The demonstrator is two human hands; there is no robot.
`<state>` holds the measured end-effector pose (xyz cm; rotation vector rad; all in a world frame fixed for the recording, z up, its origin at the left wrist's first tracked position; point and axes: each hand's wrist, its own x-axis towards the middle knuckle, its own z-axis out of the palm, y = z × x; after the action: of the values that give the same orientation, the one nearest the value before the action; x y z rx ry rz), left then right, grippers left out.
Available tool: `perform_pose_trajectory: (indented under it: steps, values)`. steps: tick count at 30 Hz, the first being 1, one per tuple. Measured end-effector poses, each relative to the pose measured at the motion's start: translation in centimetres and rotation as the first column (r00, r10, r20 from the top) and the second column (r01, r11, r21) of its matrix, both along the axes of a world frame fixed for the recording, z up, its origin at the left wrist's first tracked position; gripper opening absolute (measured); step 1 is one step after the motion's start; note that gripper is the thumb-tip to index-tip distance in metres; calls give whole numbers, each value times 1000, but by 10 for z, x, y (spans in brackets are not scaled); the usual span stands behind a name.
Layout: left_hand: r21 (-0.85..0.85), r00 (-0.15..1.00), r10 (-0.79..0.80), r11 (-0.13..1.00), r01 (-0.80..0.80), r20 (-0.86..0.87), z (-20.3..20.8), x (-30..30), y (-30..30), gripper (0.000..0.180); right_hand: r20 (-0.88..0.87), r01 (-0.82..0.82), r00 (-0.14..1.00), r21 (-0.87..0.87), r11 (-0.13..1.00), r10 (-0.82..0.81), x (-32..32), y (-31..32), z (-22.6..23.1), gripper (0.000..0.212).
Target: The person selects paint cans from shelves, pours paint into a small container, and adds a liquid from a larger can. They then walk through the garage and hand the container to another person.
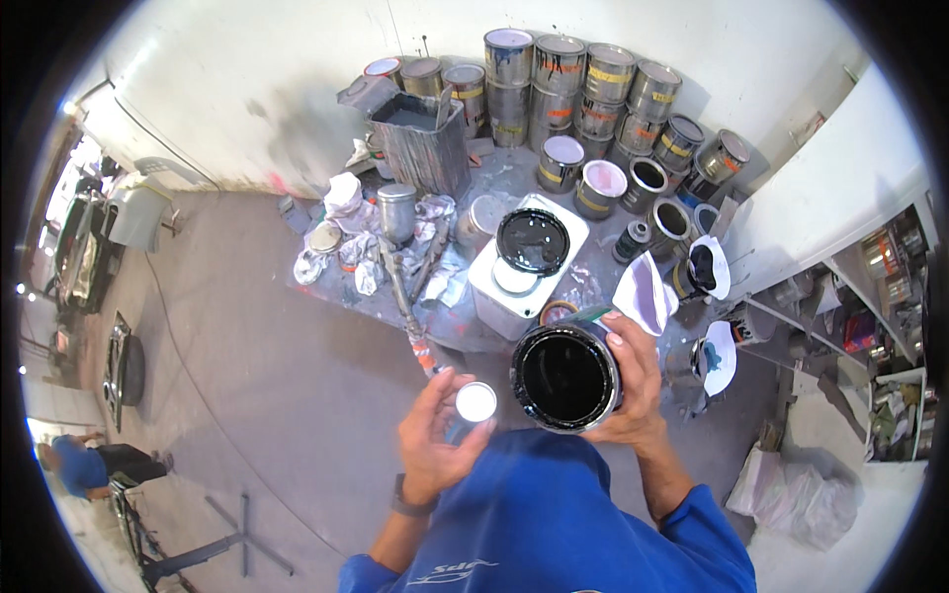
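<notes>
My right hand (pixel 633 371) grips the side of a metal paint can (pixel 565 379), tilted so that its open top and glossy black paint show. A small green piece (pixel 593 313) is at the can's far rim; I cannot tell what it is. In my left hand (pixel 438 430), between thumb and fingers, is a small round container with a white top (pixel 476 402), held apart from the paint can. Beyond my hands, a black-smeared can lid (pixel 534 241) lies on a square white-topped canister (pixel 502 303), overlapping a white round patch there.
The paint-stained table (pixel 455 331) holds crumpled rags (pixel 368 259), a spray gun (pixel 400 277) and a grey-streaked square tin (pixel 423 148). Stacked paint cans (pixel 559 89) line the wall; several open cans (pixel 647 181) stand right. Shelves (pixel 870 296) are far right. A person (pixel 94 465) is far left.
</notes>
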<state>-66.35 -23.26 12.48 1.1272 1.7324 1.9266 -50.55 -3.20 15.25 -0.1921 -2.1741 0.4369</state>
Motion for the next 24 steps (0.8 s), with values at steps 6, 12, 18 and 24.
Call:
perform_pose_trajectory:
  steps: [6, 12, 18, 24]
  values:
    - [-55, 984, 43, 997, -53, -172, 5, 1, 14, 77, 79, -101, 992, 72, 992, 96, -1, 29, 51, 96]
    - [-98, 976, 42, 993, -64, -216, 7, 7, 20, 74, 313, -326, 880, -148, 934, 357, 2, 53, 81, 99]
    - [-117, 981, 38, 991, -62, -192, 5, 23, 21, 72, 472, -378, 755, -254, 890, 455, 5, 52, 91, 98]
    - [-137, 986, 35, 989, -58, -162, -4, 36, 23, 67, 626, -324, 702, -141, 935, 338, 9, 44, 103, 98]
